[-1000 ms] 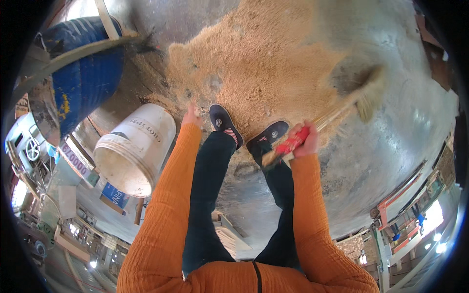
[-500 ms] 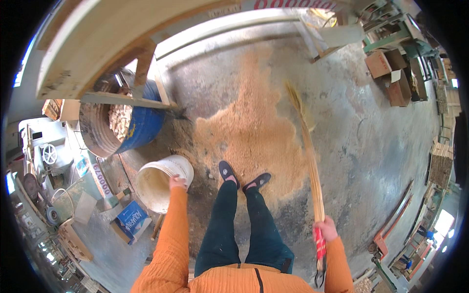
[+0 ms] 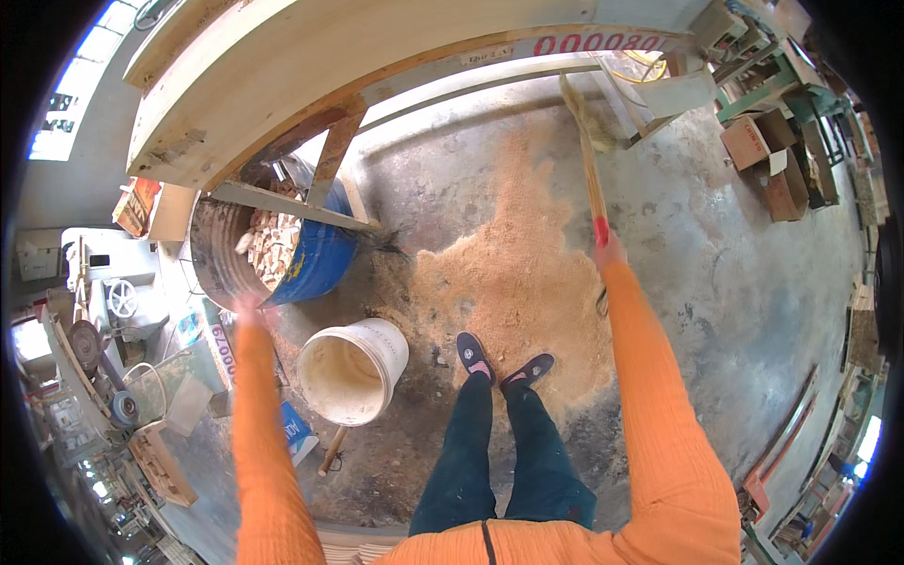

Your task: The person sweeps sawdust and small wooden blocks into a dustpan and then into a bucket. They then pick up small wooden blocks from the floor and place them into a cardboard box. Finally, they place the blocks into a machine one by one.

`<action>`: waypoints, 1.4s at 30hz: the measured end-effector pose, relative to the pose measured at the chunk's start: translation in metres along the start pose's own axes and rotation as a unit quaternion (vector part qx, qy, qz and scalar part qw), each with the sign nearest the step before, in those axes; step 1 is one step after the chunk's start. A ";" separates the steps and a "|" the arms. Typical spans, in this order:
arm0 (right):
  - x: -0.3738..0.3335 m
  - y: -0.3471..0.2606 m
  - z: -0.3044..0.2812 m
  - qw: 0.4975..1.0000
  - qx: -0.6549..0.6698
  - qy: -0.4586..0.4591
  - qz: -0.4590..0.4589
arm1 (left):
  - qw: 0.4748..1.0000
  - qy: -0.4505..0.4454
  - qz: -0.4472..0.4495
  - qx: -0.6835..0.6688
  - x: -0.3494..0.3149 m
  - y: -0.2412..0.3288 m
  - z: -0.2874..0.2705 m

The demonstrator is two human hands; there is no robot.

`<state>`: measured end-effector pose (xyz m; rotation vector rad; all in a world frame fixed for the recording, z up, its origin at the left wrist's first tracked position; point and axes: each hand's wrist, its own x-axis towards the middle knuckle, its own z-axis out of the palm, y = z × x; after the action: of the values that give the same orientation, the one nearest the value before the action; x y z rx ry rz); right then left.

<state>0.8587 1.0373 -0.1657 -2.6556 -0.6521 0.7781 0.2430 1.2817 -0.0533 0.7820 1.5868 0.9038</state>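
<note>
My right hand (image 3: 607, 250) is closed round the red grip of a straw broom (image 3: 590, 169). The broom points away from me, its bristles near the bench's far leg. My left hand (image 3: 250, 313) is smeared by motion beside the lower rim of a blue drum (image 3: 325, 259); its fingers cannot be made out. Inside the drum lie wood offcuts (image 3: 274, 247). A white bucket (image 3: 381, 350) stands tilted toward me on the floor, apart from both hands. Orange-tan sawdust (image 3: 508, 254) is spread over the floor in front of my shoes.
A large wooden bench (image 3: 282, 104) arches over the far left, with a slanted brace beside the drum. Open cardboard boxes (image 3: 767, 160) sit at the far right. A wooden stick (image 3: 331, 450) lies near the bucket. Machinery (image 3: 108, 282) lines the left side.
My left hand has let go of the bucket rim and moved to the drum. My right hand has carried the broom forward, away from me. The view has shifted slightly.
</note>
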 end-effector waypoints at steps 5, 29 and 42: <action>0.029 -0.055 -0.011 0.973 -0.127 -0.193 0.003 | 0.944 -0.124 -0.198 0.233 -0.175 -0.180 -0.009; -0.350 0.013 -0.373 0.878 -0.291 -0.335 -0.176 | 0.956 -0.007 -0.058 0.286 -0.425 -0.236 -0.027; -0.472 -0.134 0.007 0.848 0.020 -0.416 -0.327 | 0.946 -0.128 -0.088 0.284 -0.326 -0.227 -0.184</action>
<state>0.4547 0.9166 0.0861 -1.7165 -1.5939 1.6474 0.1177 0.8632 -0.0737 1.0845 1.6631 0.1908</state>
